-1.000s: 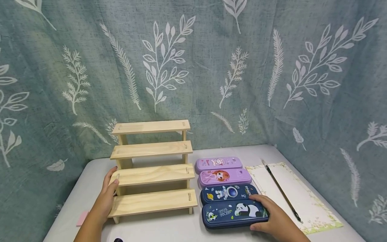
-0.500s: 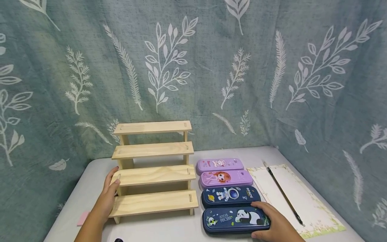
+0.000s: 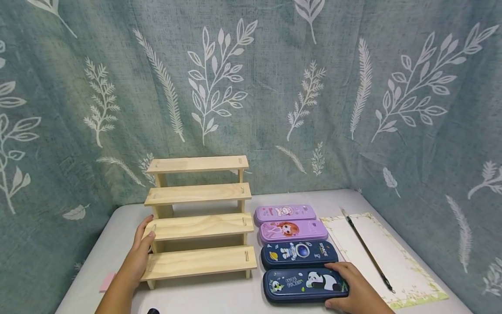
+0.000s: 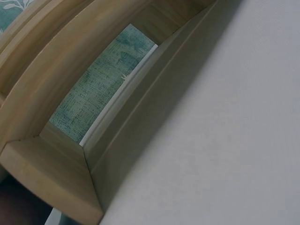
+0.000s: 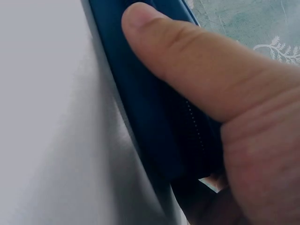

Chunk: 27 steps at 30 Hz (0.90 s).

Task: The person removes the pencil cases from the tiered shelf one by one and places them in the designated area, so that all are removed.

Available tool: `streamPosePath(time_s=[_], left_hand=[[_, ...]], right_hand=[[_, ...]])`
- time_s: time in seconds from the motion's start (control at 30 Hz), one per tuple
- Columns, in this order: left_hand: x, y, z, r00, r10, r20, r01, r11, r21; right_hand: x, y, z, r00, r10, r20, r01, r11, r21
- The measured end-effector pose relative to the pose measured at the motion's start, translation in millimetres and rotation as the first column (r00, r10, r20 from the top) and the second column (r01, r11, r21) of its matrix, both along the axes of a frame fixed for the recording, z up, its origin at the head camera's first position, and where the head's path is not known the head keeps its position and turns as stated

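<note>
A four-step wooden display stand rises on the left half of the table. My left hand grips its left side at the second step from the bottom, thumb on the front and fingers behind. In the left wrist view the underside of the wooden stand fills the upper left. To the right of the stand, a dark blue panda pencil case lies flat on the table. My right hand holds its right end, thumb along the near side and fingers on the far side. The right wrist view shows the thumb pressing the case's blue side.
Behind the panda case lie an astronaut pencil case, a purple girl-print case and a lilac case. A long brush rests on bordered paper at right. Pink paper and a dark round object are at left.
The panda case has come slightly nearer, held by my right hand, and a narrow gap now separates it from the astronaut case. My left hand keeps its place on the stand.
</note>
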State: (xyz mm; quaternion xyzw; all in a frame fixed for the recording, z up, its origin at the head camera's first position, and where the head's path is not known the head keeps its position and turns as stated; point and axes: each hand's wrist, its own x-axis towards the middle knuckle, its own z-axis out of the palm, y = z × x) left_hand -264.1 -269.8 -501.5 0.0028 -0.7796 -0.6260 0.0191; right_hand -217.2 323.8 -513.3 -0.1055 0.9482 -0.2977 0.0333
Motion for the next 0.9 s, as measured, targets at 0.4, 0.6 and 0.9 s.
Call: streamPosePath(time_s=[0.4, 0.6, 0.9], left_hand=[[-3.5, -2.3, -4.7, 1.0, 0.0, 0.016, 0.0, 1.0, -0.005], [-2.3, -5.2, -5.6, 1.0, 0.002, 0.0, -0.002, 1.0, 0.002], [-1.3, -2.5, -4.1, 1.0, -0.004, -0.018, 0.004, 1.0, 0.008]], right_hand=[[0.2, 0.8, -2.2, 1.0, -0.007, 0.01, 0.007, 1.0, -0.013], [-0.6, -1.5, -2.2, 1.0, 0.001, -0.014, -0.001, 1.0, 0.014], [0.4, 0.2, -5.0, 1.0, 0.001, -0.004, -0.001, 1.0, -0.001]])
